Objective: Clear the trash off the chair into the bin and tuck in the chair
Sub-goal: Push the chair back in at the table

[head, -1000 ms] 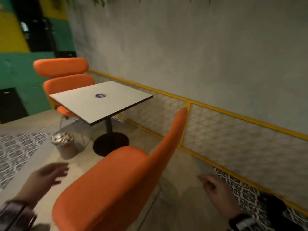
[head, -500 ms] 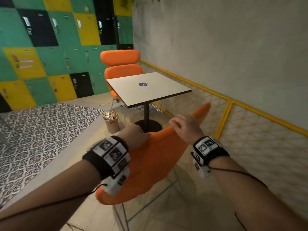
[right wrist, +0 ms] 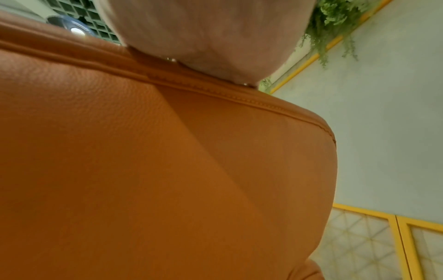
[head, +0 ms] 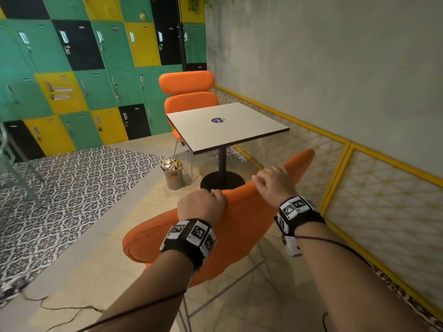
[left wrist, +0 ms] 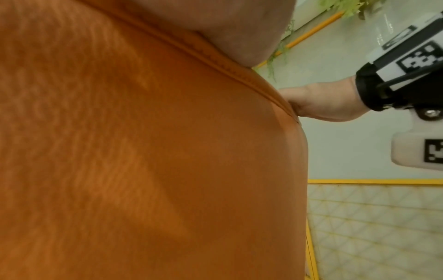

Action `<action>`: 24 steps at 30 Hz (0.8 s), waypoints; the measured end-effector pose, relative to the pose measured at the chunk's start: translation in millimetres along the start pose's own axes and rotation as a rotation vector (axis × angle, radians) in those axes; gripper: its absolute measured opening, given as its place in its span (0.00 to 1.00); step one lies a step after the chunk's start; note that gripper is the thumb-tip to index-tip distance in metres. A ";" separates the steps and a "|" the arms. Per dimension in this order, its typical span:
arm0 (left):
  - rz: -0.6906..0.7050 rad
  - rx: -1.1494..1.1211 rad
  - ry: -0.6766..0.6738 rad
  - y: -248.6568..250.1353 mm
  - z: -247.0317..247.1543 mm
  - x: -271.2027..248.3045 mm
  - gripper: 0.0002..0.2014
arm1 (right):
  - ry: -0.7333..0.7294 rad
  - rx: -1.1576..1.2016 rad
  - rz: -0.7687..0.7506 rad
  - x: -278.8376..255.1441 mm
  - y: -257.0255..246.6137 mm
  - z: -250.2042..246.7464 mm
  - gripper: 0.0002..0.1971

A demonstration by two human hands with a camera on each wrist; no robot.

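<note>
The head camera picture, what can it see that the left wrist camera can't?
Only the head view shows the white table, the bin full of trash, the far chair and the lockers. Only the left wrist view shows the chair back's stitched seam close up. Both show the orange chair with the left hand and right hand holding its top edge.

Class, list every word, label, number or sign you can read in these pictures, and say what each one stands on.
None can be read.
Round blue sticker on the table: blurred.
Orange mark on the bin: illegible.
Locker labels: too small.
Wristband squares: patterns, no text.
</note>
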State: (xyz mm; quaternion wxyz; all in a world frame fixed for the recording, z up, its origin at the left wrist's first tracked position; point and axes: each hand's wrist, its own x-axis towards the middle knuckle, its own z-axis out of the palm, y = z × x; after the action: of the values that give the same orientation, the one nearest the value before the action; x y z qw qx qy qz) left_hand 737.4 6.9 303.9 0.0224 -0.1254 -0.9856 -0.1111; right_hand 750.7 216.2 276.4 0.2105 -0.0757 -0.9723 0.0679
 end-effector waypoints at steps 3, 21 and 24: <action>-0.022 -0.121 0.034 0.7 -4.7 -1.6 0.23 | 0.053 0.019 0.002 -0.1 -2.1 2.7 0.25; 0.354 -0.093 0.064 -83.9 -20.7 -35.2 0.24 | 0.247 -0.137 0.212 -93.6 -80.2 -4.6 0.24; 0.410 -0.065 0.090 -107.2 -23.5 -39.9 0.23 | 0.324 -0.176 0.219 -112.9 -103.0 -5.2 0.24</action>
State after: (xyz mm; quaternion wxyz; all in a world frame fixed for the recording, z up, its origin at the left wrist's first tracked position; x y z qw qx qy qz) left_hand 749.4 -109.2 301.0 0.0842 -0.3189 -0.9333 -0.1416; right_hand 842.3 96.0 252.9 0.3480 -0.2088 -0.9139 -0.0080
